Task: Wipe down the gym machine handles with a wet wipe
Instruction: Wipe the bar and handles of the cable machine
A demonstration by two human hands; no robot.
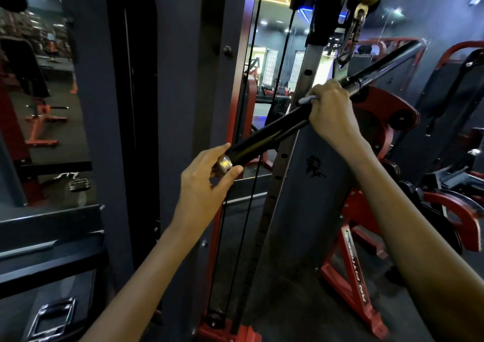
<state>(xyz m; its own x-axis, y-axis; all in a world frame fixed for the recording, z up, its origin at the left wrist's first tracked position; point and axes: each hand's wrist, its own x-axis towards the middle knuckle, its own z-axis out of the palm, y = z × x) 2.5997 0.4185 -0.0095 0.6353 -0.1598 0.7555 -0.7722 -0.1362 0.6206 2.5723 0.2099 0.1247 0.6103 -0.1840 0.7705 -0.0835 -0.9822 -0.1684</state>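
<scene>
Now the left hand (207,174) is pinching the bar (264,134) end while the right hand (330,108) is clamping the wipe (307,99) round it, likely sliding down next.

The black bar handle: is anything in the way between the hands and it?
Nothing visible. The left hand already pinches the metal end cap, and the right hand grips the bar handle higher up, a bit of wipe peeking out.

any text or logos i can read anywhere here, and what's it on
"RN FITNESS" (last letters blurred): white letters running along the red frame leg at lower right.
Dark figure logo on the grey machine panel: any wording with it cannot be read.
No other text is readable.
</scene>
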